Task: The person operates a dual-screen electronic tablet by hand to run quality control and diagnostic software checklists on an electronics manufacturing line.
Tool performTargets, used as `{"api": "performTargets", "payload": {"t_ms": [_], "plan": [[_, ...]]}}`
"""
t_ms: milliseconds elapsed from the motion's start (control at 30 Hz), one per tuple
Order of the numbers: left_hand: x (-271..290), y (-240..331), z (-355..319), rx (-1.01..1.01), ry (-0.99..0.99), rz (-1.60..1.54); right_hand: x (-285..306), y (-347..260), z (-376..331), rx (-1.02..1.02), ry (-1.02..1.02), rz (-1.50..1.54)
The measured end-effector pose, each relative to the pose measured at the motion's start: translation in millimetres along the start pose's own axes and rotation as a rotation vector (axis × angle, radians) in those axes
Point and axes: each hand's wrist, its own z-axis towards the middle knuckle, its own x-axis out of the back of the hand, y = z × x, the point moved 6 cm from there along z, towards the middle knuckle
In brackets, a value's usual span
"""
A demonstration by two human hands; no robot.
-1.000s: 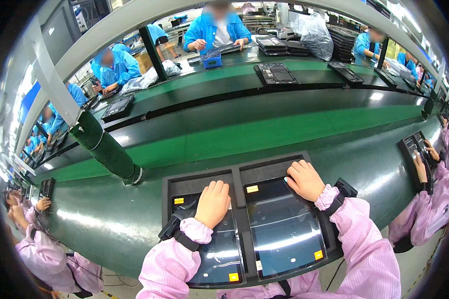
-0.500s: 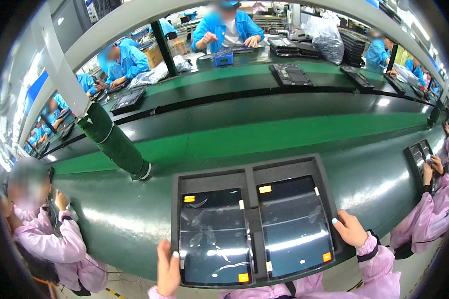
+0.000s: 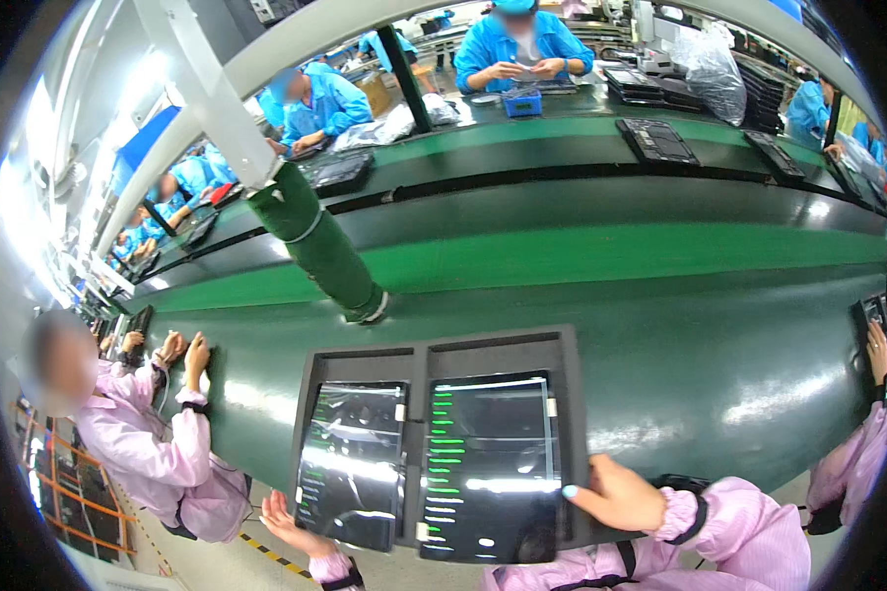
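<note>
The dark tray (image 3: 434, 357) carrying two glossy tablets is lying flat on the green surface (image 3: 660, 325) just in front of the person, and the right-hand tablet (image 3: 488, 463) is showing rows of green lines. The right hand (image 3: 616, 495) is resting loosely curled on the tray's right rim, one fingertip at the tablet's edge, holding nothing. The left hand (image 3: 288, 523) is spreading open below the left tablet (image 3: 350, 463); I'd say touches should be staying light and square, off the glass faces.
</note>
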Motion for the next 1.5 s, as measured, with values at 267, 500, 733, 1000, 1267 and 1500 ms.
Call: {"api": "performTargets", "payload": {"t_ms": [267,500,733,1000,1267,1500], "plan": [[19.2,-9.1,13.4,0.119,0.353,0.010,-131.4,-46.3,74.9,0.164,-0.079,0.179],[-19.4,-27.1,-40.5,0.003,0.372,-0.025,-195.1,-78.3,111.3,0.147,-0.167,0.210],[-157.3,-13.7,-96.4,-0.186,-0.100,0.137,-129.6,-107.3,79.9,0.377,-0.460,0.290],[-230.5,49.9,-205.6,-0.423,-0.442,0.200,68.2,17.2,71.7,0.355,0.185,0.063],[-279.6,136.1,-202.2,-0.914,-0.618,0.237,243.0,127.8,11.7,0.113,0.938,-0.116],[-334.4,126.2,-219.4,-1.345,-0.927,0.293,233.5,116.6,15.9,0.274,0.834,-0.119]]}}
